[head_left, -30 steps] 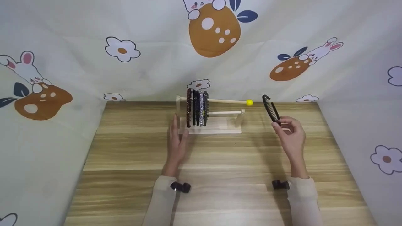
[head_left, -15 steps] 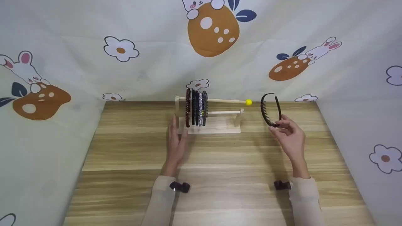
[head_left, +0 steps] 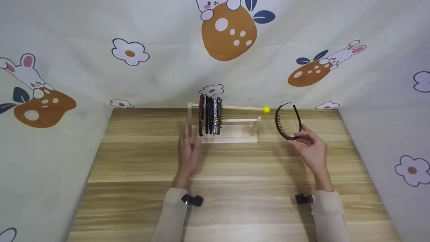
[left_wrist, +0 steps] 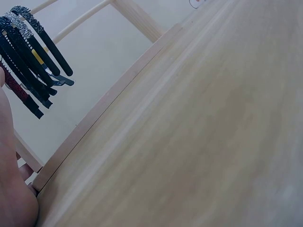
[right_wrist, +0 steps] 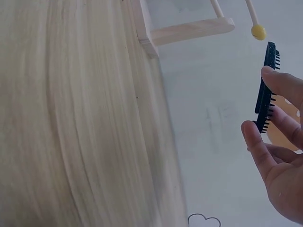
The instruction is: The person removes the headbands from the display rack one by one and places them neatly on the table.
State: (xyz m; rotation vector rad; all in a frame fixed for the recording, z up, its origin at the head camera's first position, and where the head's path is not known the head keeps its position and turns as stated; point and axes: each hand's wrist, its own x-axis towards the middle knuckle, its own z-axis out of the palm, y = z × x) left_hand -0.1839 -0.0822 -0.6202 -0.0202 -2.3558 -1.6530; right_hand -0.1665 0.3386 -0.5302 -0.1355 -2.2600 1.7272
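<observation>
A dark toothed headband (head_left: 278, 124) is pinched at its lower curve by the right hand (head_left: 312, 149), right of the wooden rack (head_left: 231, 139). In the right wrist view the same headband (right_wrist: 265, 94) appears edge-on between thumb and fingers of the right hand (right_wrist: 284, 175). Several headbands (head_left: 210, 116), dark, reddish and silvery, hang at the left part of the rack's upper rod. The left hand (head_left: 189, 151) touches the rack's left end, fingers extended. In the left wrist view, the left hand (left_wrist: 14, 189) lies by the rack's base (left_wrist: 94, 111), below the hanging headbands (left_wrist: 35, 56).
The rack's upper rod ends in a yellow ball (head_left: 266, 109), just left of the held headband. A lower rod (head_left: 240, 120) runs beneath it. Behind the wood-grain table (head_left: 235, 188) hangs a printed cloth (head_left: 168, 74), which also rises at both sides.
The headband in the right hand has turned from a narrow, slanted view to a wide open curve and sits slightly lower. The left hand has stayed at the rack.
</observation>
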